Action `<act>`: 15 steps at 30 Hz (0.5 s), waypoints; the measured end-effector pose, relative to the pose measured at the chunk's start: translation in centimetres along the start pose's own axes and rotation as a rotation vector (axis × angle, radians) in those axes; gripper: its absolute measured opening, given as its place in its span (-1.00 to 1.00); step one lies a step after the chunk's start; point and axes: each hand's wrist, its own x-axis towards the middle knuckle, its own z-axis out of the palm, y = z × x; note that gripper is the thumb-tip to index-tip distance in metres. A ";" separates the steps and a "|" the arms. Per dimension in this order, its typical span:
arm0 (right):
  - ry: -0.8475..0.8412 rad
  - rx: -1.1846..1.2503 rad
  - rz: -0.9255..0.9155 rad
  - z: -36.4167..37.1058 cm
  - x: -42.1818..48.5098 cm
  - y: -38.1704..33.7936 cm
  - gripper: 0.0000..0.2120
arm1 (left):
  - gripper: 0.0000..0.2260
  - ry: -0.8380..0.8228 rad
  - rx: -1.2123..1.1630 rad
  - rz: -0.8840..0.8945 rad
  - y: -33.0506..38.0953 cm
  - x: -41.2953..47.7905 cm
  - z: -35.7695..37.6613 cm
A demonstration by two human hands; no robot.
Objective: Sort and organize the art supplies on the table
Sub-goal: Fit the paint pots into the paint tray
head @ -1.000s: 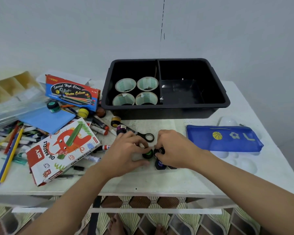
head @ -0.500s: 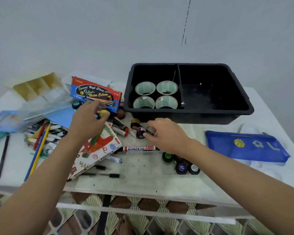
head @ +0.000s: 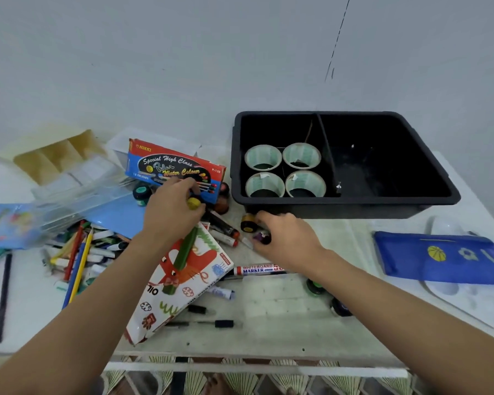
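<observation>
Head view: the step in hand looks like gathering the small paint pots scattered over the table (head: 283, 334). The left hand (head: 169, 215) reaches to the water colour box (head: 174, 166) and pinches a yellow pot (head: 194, 203) between curled fingers and thumb. The right hand (head: 290, 239) lies just in front of the bin (head: 345, 209), fingers curled round a purple pot (head: 261, 238), with a gold pot (head: 247, 222) touching or just beside its fingertips. Two more pots, a green one (head: 314, 287) and a dark one (head: 340, 307), stand near the right forearm; a teal pot (head: 140, 191) sits by the clear case (head: 77, 195).

Next, both hands probably need to lift their pots clear of the markers nearby and bring them to one spot, perhaps beside the green pot, without tipping them.

The bin is split by a divider. Its left compartment holds four tape rolls (head: 264, 156) set upright in a square; in the right one no contents can be made out. The blue pouch (head: 439, 260) lies flat on a white palette (head: 468, 306), its contents hidden. The cardboard organiser (head: 52, 158) is too blurred to tell.
</observation>
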 end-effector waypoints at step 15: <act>0.036 0.703 0.096 -5.1 -5.9 3.3 -0.90 | -0.89 -0.230 -0.584 0.339 8.1 -6.6 -3.6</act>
